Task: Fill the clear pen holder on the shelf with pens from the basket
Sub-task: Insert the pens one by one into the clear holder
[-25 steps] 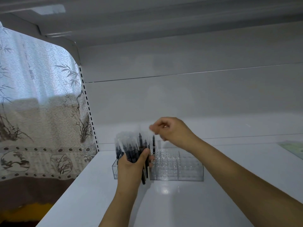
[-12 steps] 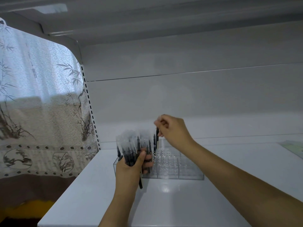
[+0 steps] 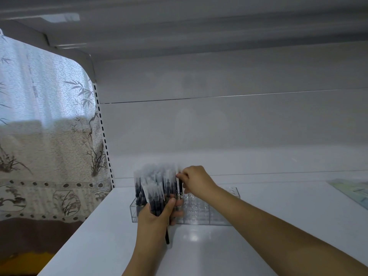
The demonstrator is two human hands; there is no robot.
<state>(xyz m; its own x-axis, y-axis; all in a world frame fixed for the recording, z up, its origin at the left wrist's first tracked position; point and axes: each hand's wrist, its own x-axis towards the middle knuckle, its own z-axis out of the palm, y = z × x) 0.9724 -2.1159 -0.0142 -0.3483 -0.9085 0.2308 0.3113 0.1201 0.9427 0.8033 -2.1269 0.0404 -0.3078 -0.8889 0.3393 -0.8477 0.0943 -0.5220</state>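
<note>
The right hand point(image 3: 194, 179) pinches one dark pen point(image 3: 180, 186) near its top, fingers curled on it; the pen stands upright, lower end down in the clear pen holder point(image 3: 203, 211). The left hand point(image 3: 157, 218) grips a bundle of pens point(image 3: 154, 193), caps up, one pen's end poking below. The holder sits on the white shelf point(image 3: 219, 246), its left cells already filled.
</note>
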